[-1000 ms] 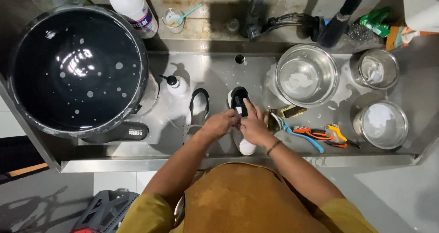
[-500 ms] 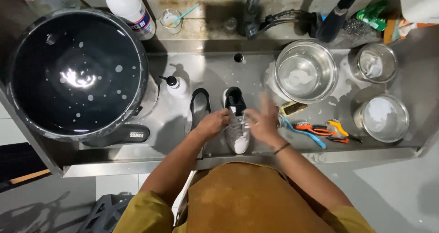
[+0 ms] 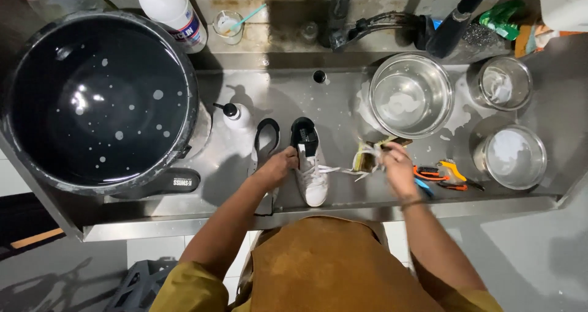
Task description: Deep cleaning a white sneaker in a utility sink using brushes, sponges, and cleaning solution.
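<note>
A white sneaker [image 3: 312, 171] with a black inside lies in the steel sink [image 3: 343, 104], toe toward me. My left hand [image 3: 278, 165] grips its left side near the opening. A second shoe [image 3: 264, 142] lies just left of it, partly under that hand. My right hand [image 3: 392, 160] is over a yellow-and-brown brush [image 3: 366, 159] to the right of the sneaker, holding a loose white lace [image 3: 352, 171] that trails back to the shoe.
A large black tub of water [image 3: 98, 101] fills the left. A steel bowl [image 3: 410, 94] and two smaller steel cups [image 3: 503, 82] [image 3: 513, 156] stand to the right. Orange-handled tools [image 3: 444, 172] lie near the front edge. A small pump bottle [image 3: 236, 113] and a dark insole [image 3: 168, 182] are close by.
My right hand has left the sneaker and moved right to the brush, drawing the lace out. My left hand stays on the shoe.
</note>
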